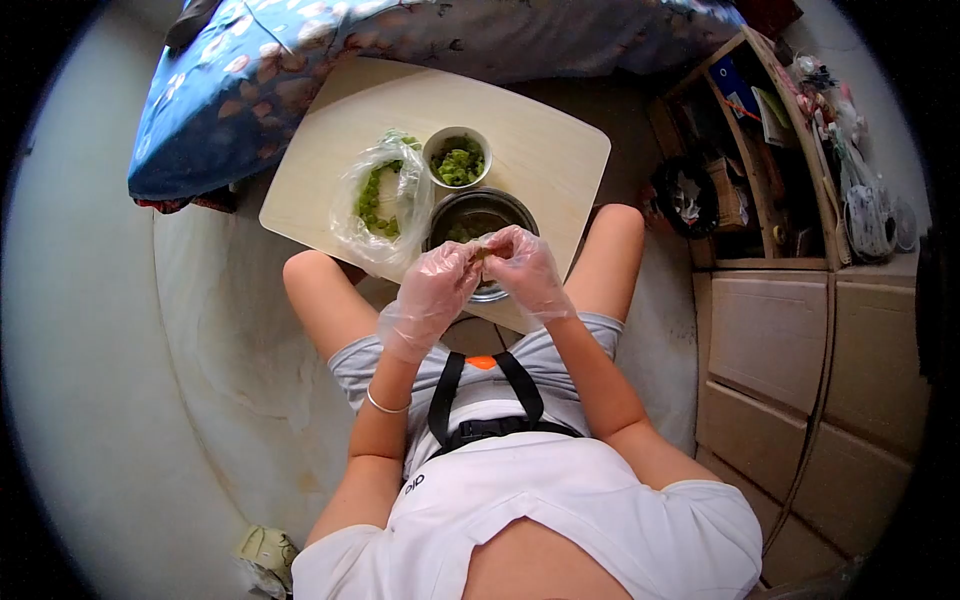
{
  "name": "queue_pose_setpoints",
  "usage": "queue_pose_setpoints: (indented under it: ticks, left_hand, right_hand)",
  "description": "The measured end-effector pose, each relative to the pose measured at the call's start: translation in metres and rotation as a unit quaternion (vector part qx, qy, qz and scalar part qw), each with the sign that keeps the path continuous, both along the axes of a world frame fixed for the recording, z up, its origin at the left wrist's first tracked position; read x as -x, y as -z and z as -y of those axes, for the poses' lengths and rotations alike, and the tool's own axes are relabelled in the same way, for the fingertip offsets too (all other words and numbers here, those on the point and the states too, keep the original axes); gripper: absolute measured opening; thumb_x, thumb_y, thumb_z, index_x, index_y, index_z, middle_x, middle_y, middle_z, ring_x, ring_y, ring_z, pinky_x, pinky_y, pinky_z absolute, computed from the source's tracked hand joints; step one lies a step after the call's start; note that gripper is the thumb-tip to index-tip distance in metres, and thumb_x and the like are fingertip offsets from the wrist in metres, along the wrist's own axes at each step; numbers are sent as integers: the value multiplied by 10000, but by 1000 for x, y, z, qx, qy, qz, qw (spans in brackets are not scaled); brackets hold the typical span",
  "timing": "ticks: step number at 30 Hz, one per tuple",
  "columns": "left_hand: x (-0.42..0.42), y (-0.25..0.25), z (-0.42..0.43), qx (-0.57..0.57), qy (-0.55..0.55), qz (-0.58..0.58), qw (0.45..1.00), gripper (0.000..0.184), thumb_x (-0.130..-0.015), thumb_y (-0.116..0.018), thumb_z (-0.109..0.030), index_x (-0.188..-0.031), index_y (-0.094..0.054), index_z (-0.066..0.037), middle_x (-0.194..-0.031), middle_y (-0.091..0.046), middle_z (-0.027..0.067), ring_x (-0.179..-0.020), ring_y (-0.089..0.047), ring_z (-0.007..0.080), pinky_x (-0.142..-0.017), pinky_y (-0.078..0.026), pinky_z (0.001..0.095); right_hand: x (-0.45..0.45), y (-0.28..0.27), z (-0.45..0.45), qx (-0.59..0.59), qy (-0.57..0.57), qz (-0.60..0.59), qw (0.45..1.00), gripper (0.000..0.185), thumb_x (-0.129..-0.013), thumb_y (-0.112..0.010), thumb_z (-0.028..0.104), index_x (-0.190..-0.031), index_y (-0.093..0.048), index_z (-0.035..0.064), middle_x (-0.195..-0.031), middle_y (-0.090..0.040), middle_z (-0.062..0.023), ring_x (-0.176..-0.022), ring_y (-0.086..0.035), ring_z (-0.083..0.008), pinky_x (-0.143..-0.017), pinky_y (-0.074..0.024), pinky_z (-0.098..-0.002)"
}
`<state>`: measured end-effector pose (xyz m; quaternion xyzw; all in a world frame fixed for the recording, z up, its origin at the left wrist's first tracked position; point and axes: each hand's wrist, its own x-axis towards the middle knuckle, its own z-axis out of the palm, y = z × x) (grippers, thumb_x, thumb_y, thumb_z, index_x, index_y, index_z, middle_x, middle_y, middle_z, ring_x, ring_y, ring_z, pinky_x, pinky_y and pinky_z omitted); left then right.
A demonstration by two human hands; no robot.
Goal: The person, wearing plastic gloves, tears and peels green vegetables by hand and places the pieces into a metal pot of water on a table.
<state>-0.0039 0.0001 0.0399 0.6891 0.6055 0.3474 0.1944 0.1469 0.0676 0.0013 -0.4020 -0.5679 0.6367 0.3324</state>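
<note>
Both my hands wear clear plastic gloves and meet over the near part of a metal bowl (487, 292). My left hand (437, 290) and my right hand (524, 268) are closed, fingertips together on a small yellowish-green piece (482, 254). Its exact kind is too small to tell. Inside the metal bowl are dark liquid and some green bits, partly hidden by my hands. Just beyond it stands a white bowl (432, 160) holding green, leafy-looking pieces (459, 162). To the left, an opened clear plastic bag (350, 215) holds more small green pieces (372, 200).
The low pale table (540, 130) reaches between my knees. A bed with a blue floral cover (220, 110) stands behind it. Wooden shelves (755, 140) with a black-rimmed bin (688, 195) and beige cabinets (768, 330) line the right. A greenish bag (267, 550) lies at lower left.
</note>
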Motion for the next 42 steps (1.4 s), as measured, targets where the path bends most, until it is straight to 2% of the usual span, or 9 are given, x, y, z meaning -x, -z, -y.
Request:
queue_pose_setpoints:
  ticks: [8, 15, 18, 20, 21, 23, 30, 32, 42]
  left_hand:
    - [-8, 9, 0, -36, -22, -17, 999, 208, -812, -645, -72, -1012, -606, -35, -808, -601, 140, -748, -600, 326, -667, -498, 403]
    - [-15, 8, 3, -38, -69, -15, 997, 157, -812, -636, -33, -965, -605, -11, -853, -610, 173, -786, -607, 352, -683, -503, 415]
    - [-10, 16, 3, -21, -75, -12, 997, 188, -834, -641, -56, -1014, -611, -10, -867, -624, 153, -779, -626, 295, -680, -511, 382]
    - [-7, 19, 3, 27, -63, 158, 985, 178, -860, -628, -79, -1018, -625, 3, -846, -645, 116, -714, -623, 234, -654, -513, 317]
    - [-6, 17, 5, 28, -62, 158, 985, 178, -860, -628, -79, -1018, -625, 3, -846, -645, 116, -714, -623, 234, -654, -513, 317]
    - [-4, 12, 8, 213, -83, 446, 865, 201, -903, -601, -96, -1057, -625, 31, -890, -664, 76, -722, -619, 126, -638, -508, 243]
    - [4, 9, 7, 248, -58, 561, 788, 233, -925, -576, -134, -1101, -630, 10, -900, -656, 47, -730, -612, 89, -608, -505, 210]
    - [5, 13, 7, 260, -65, 596, 757, 246, -920, -581, -146, -1104, -627, 11, -875, -653, 39, -697, -596, 81, -603, -496, 206]
    - [10, 20, 5, 252, -9, 623, 741, 248, -916, -590, -150, -1093, -612, 22, -867, -647, 33, -692, -566, 62, -622, -470, 197]
  right_hand:
    - [1, -3, 2, -92, -2, 31, 995, 83, -776, -624, -4, -855, -630, -28, -817, -683, -128, -751, -654, -168, -707, -529, -288]
    - [-3, -18, -1, -96, -45, 36, 994, 131, -775, -624, 21, -888, -664, -31, -795, -683, -139, -736, -657, -169, -698, -525, -287]
    - [-5, -23, -2, -83, -55, 79, 992, 140, -785, -616, 21, -905, -672, -27, -806, -690, -122, -746, -655, -152, -702, -524, -276]
    - [-7, -11, -7, 28, -56, 29, 998, 137, -799, -609, 18, -912, -674, -24, -860, -693, -92, -799, -646, -132, -740, -519, -260]
    - [-9, -9, -9, 28, -55, 28, 998, 137, -799, -609, 18, -912, -674, -24, -860, -693, -92, -799, -646, -132, -740, -519, -260]
    - [-14, -7, -13, 115, -100, -47, 987, 149, -816, -600, 15, -945, -665, -23, -935, -682, -73, -860, -631, -121, -780, -510, -245]
    - [-19, -6, -17, 192, -119, -101, 969, 172, -834, -611, 9, -1003, -634, -14, -948, -651, -69, -852, -619, -126, -781, -512, -250]
    - [-20, 2, -18, 258, -144, -175, 939, 170, -840, -622, 19, -1006, -627, -13, -946, -643, -81, -844, -620, -145, -772, -520, -271]
    - [-20, -10, -13, 307, -109, -212, 921, 152, -857, -629, 34, -999, -643, -18, -956, -664, -111, -875, -654, -187, -815, -543, -306]
